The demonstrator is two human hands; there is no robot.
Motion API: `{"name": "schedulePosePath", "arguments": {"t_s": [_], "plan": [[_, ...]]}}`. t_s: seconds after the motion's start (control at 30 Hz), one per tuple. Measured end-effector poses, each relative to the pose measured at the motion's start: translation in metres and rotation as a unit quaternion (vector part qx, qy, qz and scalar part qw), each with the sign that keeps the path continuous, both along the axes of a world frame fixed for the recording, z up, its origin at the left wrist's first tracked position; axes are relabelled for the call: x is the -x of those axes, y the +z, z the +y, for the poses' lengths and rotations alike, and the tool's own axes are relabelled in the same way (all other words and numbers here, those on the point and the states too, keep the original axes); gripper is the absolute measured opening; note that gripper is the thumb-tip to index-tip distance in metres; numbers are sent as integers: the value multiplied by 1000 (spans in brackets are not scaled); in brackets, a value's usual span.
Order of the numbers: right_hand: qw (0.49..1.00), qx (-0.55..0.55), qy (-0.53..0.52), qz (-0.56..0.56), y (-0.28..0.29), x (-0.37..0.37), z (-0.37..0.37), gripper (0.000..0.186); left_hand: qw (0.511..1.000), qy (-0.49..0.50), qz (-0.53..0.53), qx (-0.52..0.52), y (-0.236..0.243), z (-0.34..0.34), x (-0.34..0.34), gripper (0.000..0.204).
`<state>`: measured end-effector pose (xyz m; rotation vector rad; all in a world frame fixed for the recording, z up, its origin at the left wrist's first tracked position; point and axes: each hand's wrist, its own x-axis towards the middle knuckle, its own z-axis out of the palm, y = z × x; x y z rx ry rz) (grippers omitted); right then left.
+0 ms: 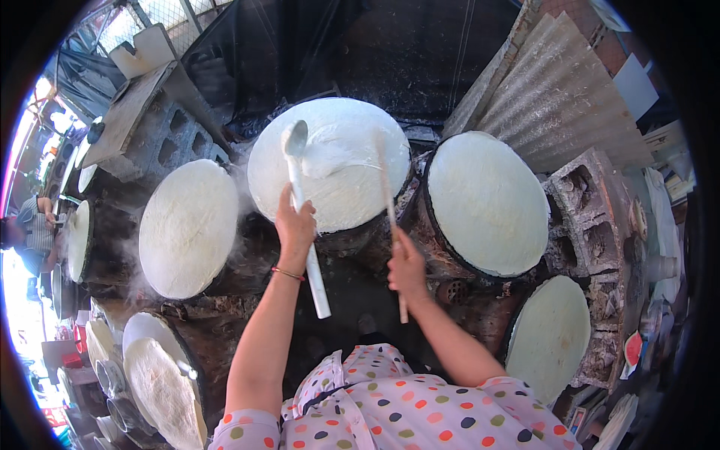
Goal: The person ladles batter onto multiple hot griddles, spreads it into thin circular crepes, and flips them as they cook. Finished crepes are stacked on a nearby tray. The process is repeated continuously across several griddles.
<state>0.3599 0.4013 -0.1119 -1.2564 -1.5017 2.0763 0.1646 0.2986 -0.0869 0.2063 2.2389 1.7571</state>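
My left hand [295, 225] is closed round the handle of a white ladle [295, 166], its bowl held over the left part of a large round griddle [281, 199]. A wooden stick [385, 176] is gripped in my right hand [407, 266]; its upper end looks blurred above the right part of the same griddle. Pale, wet batter [337, 146] covers that griddle, with a raised, thicker mass in the middle. Whether the stick touches the batter I cannot tell.
More round griddles bear pale flatbreads: a steaming flatbread [189, 229] at left, another flatbread [487, 202] at right, and a greenish one [550, 337] lower right. A folded flatbread [159, 382] lies lower left. Concrete blocks [592, 225] and corrugated sheet [555, 97] stand right. A person [34, 225] is far left.
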Motion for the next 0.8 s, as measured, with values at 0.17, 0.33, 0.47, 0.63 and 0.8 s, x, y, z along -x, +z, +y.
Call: {"name": "schedulePosePath", "arguments": {"t_s": [0.17,0.33,0.47,0.63,0.8], "plan": [[974,-173,92,114,-44,53,-43,35,965,17,-153,-211,20,16,-50,48],[943,-284,73,158,27,46,-10,37,566,-63,-460,-681,75,-36,-37,9],[854,-509,48,97,17,36,54,39,789,11,-289,-542,98,-26,-62,10],[703,-634,277,-168,27,51,112,47,713,7,-365,-598,96,-69,-74,15],[806,-549,221,7,5,70,92,38,727,58,-323,-603,100,-129,-92,17]]}}
